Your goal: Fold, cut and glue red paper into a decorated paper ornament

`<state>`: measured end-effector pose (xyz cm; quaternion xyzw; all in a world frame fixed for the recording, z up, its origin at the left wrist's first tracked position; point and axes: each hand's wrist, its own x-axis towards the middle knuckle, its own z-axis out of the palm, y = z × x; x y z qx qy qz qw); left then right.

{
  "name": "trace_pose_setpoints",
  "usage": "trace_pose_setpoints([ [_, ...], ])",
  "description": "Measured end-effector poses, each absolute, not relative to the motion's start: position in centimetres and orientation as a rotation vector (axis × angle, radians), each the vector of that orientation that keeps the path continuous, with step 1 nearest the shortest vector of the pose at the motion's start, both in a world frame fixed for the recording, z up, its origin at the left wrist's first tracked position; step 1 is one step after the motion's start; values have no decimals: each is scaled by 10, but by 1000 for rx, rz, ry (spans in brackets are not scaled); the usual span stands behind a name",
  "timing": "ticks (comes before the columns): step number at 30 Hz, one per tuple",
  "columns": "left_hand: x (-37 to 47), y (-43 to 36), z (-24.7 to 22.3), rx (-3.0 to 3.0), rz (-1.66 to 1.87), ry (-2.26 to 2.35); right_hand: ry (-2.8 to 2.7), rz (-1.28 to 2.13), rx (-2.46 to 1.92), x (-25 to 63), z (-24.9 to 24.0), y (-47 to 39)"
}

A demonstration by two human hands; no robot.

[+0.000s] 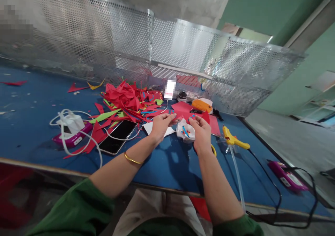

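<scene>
My right hand (202, 131) pinches a small blue piece (193, 116) between thumb and fingertips. Thumb and fingers of my left hand (160, 127) are pressed together a short way to its left; what they hold is too small to make out. Below and between the hands sits a crumpled white wrapper (180, 132) with blue and red bits in it. A white sheet (169, 131) lies under my left hand, and red paper (215, 125) spreads behind the right. Partly hidden by my right wrist is a yellow ring-shaped thing (214, 150).
A yellow glue gun (231, 138) with a cord lies right, near a purple power strip (286, 176). Red paper scraps (123, 98) pile up at back left. A phone (119, 136), white cables and a charger (71, 121) lie left. A perforated metal screen (180, 40) bounds the blue table (162, 166).
</scene>
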<state>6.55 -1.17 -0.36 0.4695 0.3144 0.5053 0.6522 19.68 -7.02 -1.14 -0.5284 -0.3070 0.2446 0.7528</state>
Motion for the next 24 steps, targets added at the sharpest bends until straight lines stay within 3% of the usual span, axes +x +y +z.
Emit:
trace_pose_setpoints([
  [24,68,-5,-18,1381,1288,790,-826,245,-1322,208,-21,-76],
])
